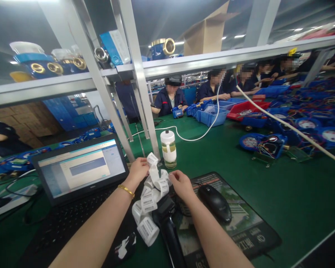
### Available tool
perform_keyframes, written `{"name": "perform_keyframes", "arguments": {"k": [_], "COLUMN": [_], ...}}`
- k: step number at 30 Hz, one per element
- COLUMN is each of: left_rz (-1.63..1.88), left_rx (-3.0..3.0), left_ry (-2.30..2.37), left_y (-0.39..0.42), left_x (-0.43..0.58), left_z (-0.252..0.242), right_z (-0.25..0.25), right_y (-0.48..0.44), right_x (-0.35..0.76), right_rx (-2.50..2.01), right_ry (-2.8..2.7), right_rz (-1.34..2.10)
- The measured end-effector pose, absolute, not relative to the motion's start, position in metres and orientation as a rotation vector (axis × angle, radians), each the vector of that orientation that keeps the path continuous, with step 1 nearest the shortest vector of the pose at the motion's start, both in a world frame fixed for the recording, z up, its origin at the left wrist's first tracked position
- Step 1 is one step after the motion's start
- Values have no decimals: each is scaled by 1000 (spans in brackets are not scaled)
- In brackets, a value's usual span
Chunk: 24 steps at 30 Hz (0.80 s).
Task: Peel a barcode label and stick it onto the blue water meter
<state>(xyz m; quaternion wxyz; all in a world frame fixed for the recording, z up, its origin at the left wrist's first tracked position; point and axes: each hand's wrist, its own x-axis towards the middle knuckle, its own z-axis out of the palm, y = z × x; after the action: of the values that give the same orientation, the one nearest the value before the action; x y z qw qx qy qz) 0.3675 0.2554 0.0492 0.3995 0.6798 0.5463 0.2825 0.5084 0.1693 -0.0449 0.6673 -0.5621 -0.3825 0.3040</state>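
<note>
A long curled strip of white barcode labels lies in a heap between my hands. My left hand is closed on the strip's far end, near the shelf post. My right hand pinches the right edge of the same strip, fingertips together. Under and in front of the labels lies a black barcode scanner, its handle toward me. A black mouse rests on a printed mouse pad to the right of my right hand. Just beyond the hands stands a drink bottle with a white lid.
An open laptop stands at left beside a power strip. A metal shelf crosses above the green table. Blue meter parts and bins crowd the right side. Several co-workers sit across the table. A white cable runs behind the bottle.
</note>
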Motion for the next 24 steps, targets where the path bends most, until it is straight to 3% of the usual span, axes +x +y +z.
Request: {"name": "perform_keyframes", "arguments": {"k": [6, 19, 24], "left_rz": [781, 1060, 1141], "left_rx": [1490, 1700, 1814], "left_ry": [1354, 1177, 1082], "left_y": [261, 246, 234], "left_x": [366, 368, 371], "left_z": [68, 96, 109], "right_z": [-31, -41, -22], "right_y": [166, 164, 156], "right_x": [504, 497, 488], "right_rx": [-1211, -1111, -751], "right_ry": [-869, -686, -601], "right_rz": [826, 1193, 1305]}}
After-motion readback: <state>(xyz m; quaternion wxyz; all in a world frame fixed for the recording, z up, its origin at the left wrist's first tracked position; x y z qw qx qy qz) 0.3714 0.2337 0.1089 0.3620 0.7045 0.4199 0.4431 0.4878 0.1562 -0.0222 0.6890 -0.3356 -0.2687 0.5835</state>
